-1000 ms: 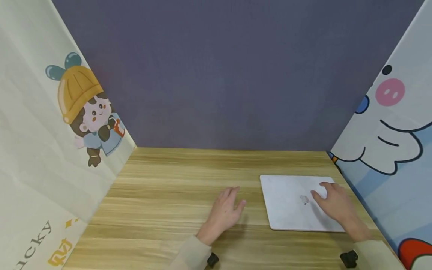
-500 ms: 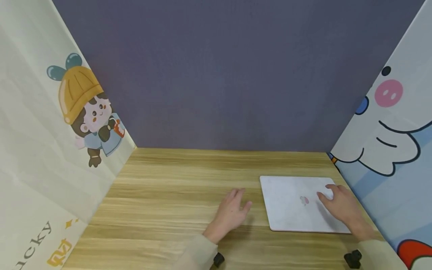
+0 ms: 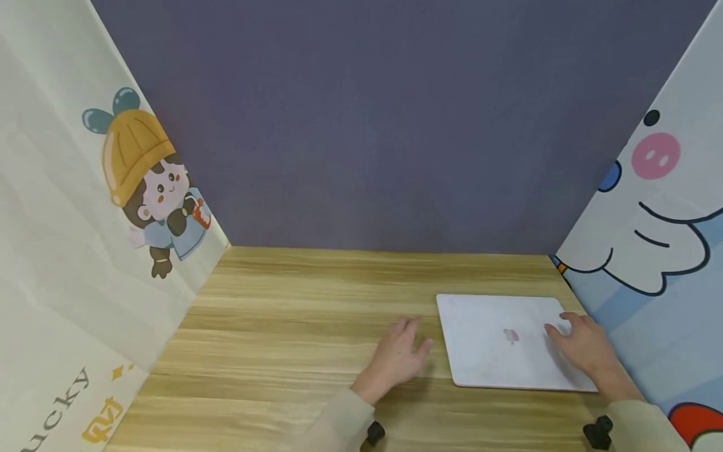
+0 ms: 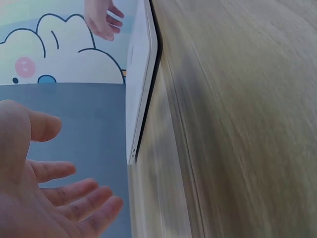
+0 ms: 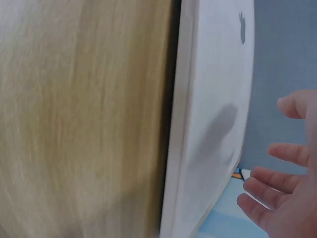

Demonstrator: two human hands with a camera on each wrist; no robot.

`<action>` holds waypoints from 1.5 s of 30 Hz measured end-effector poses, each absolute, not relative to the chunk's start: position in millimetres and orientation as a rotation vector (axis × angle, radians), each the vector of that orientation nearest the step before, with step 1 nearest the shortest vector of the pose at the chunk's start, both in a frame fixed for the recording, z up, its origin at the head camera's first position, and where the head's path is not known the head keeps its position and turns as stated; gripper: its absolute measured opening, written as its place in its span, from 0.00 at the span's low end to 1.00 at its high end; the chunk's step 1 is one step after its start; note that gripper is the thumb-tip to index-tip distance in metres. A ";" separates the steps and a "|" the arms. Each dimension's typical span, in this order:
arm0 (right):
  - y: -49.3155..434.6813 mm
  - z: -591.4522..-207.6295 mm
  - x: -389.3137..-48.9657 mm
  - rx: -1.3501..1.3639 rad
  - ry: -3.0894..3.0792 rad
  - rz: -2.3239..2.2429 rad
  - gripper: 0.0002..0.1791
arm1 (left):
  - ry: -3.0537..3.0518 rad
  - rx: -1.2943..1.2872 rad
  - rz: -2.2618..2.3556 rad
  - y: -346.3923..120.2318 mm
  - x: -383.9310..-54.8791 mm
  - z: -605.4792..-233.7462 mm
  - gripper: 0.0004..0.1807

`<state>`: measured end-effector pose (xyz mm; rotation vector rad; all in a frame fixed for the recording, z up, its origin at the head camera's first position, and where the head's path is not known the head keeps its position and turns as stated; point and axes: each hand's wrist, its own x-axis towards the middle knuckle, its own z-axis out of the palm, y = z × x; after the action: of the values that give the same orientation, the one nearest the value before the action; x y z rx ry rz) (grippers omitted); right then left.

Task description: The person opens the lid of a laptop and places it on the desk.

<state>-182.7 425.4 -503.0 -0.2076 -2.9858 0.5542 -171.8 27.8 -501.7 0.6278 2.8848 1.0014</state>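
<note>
A closed silver laptop (image 3: 497, 351) with an apple logo on its lid lies flat at the right of the wooden table. Above the lid's right part hovers my right hand (image 3: 587, 348), fingers spread and relaxed, its shadow falling on the lid in the right wrist view. My left hand (image 3: 395, 355) is over the wood just left of the laptop, apart from its left edge. Its fingers (image 4: 74, 196) are loosely extended with nothing between them. In the left wrist view the laptop's thin side edge (image 4: 143, 99) shows beyond the hand.
A wood-grain table (image 3: 271, 339) spans the space in front of me. A dark grey panel (image 3: 361, 125) stands at the back. Printed cloths flank it, one with a cartoon child (image 3: 160, 188) at left, one with a cartoon pig nose (image 3: 655, 156) at right.
Both hands have drifted rightward: the left closer to the laptop's left edge, the right toward its right edge. The laptop stays where it was.
</note>
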 end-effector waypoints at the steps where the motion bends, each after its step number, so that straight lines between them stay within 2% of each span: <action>1: 427.5 -503.2 -183.2 -0.202 -2.985 0.556 0.37 | 2.884 0.631 1.006 28.9 -172.3 -501.9 0.32; 14: 447.6 -511.6 -187.1 -0.195 -3.085 0.558 0.43 | 2.847 0.617 1.012 41.5 -175.6 -508.7 0.32; 22: 455.5 -521.5 -187.0 -0.284 -3.114 0.556 0.45 | 2.848 0.650 1.015 46.5 -174.4 -512.3 0.31; 45: 450.3 -525.9 -184.7 -0.339 -3.139 0.551 0.42 | 2.787 0.598 1.114 64.2 -182.1 -519.1 0.32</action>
<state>-184.7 450.3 -525.9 -0.3389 -3.1387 0.5512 -182.1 64.2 -519.1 0.5978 2.7875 1.1143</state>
